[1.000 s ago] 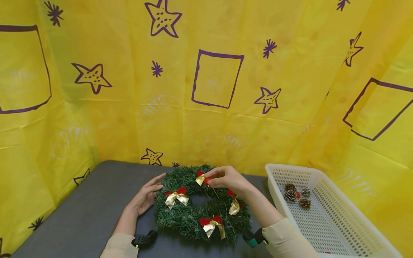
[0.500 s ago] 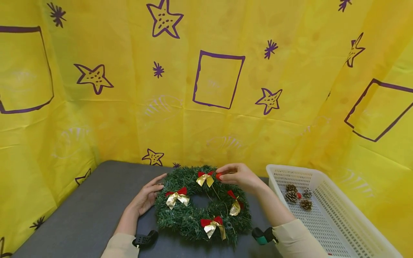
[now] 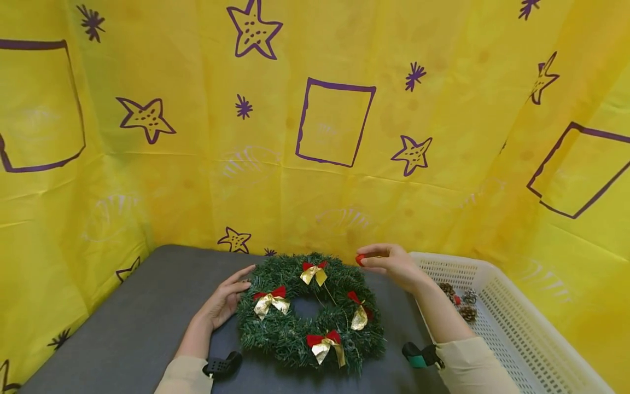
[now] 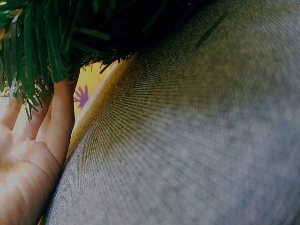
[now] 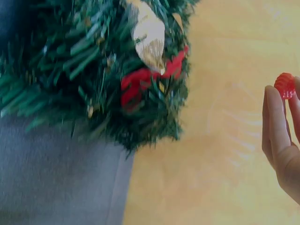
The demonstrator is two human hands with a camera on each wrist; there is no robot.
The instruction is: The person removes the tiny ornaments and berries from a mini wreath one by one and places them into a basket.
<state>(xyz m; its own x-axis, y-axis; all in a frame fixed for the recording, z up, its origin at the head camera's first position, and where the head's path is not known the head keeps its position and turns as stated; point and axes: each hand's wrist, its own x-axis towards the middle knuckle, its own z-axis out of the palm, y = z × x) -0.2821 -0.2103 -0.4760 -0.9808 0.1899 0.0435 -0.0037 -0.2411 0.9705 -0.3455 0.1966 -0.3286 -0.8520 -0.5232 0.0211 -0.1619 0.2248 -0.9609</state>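
A green artificial wreath (image 3: pixel 275 339) lies on the dark table, with several red-and-gold bows on it, such as the front bow (image 3: pixel 325 346). My left hand (image 3: pixel 222 298) rests against its left edge. In the left wrist view, the left hand's fingers (image 4: pixel 63 117) reach up fairly straight to the foliage, which hides their tips. Right of the wreath's far side, my right hand (image 3: pixel 394 266) is raised, apart from it. Between thumb and fingertips it pinches a small red ridged ornament (image 5: pixel 285 86), also visible in the head view as a red piece (image 3: pixel 361 260).
At the right stands a white perforated plastic basket (image 3: pixel 512 328). Inside are several pine cones (image 3: pixel 467 313) and a small red piece (image 3: pixel 457 300), partly behind the right forearm. A yellow patterned cloth (image 3: pixel 334 191) hangs behind the grey-black table (image 3: pixel 128 328).
My right hand has moved right, away from the far bow and off the wreath, carrying the red ornament. The left hand stays at the wreath's left edge.
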